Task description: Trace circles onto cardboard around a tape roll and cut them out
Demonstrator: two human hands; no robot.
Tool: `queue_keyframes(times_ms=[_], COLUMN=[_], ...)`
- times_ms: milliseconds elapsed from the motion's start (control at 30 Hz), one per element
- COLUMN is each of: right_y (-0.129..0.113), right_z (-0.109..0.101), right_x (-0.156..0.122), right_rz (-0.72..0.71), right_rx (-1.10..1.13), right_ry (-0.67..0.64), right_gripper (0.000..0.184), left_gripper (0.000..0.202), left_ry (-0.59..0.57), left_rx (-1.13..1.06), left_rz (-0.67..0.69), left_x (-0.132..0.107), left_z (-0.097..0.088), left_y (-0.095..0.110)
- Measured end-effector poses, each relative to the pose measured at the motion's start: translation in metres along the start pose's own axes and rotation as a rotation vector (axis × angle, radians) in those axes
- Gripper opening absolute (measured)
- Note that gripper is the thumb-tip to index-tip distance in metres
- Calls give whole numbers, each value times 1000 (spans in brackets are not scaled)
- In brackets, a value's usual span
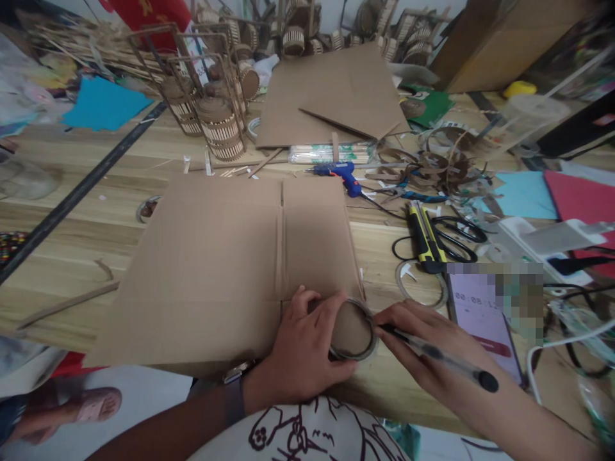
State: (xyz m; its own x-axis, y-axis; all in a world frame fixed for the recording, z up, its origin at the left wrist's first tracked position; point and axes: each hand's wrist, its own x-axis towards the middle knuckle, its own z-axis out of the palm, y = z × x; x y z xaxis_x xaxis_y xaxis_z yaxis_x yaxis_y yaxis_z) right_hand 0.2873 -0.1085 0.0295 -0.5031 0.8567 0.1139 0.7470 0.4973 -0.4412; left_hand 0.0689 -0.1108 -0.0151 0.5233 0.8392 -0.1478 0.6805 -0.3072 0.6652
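At the near right corner of a cardboard sheet (pixel 216 250), a round ring (pixel 374 340) is held by the left hand (pixel 302 346), its thumb and fingers curved around the rim. A pen (pixel 456 364) is pinched in the right hand (pixel 435 330), beside the ring's edge. Beyond, a utility knife (pixel 425 237) and a blue glue gun (pixel 342 171) are laid on the wooden table (pixel 379 282).
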Motion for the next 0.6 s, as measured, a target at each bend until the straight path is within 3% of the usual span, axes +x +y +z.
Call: queue_keyframes(times_ms=[133, 267, 467, 600], right_y=[-7, -15, -14, -7], right_z=[-3, -5, -11, -6], right_x=[-3, -11, -9, -5], right_rz=[-51, 26, 179, 223], right_rx=[-87, 26, 273, 338], right_ry=[-51, -113, 48, 12], right_gripper=[22, 18, 7, 8], left_gripper=[91, 92, 91, 91], left_ry=[-3, -14, -8, 4], left_rx=[-7, -19, -11, -11], left_rz=[-5, -28, -12, -1], left_x=[2, 2, 2, 1], left_z=[0, -1, 0, 1], left_y=[0, 0, -1, -1])
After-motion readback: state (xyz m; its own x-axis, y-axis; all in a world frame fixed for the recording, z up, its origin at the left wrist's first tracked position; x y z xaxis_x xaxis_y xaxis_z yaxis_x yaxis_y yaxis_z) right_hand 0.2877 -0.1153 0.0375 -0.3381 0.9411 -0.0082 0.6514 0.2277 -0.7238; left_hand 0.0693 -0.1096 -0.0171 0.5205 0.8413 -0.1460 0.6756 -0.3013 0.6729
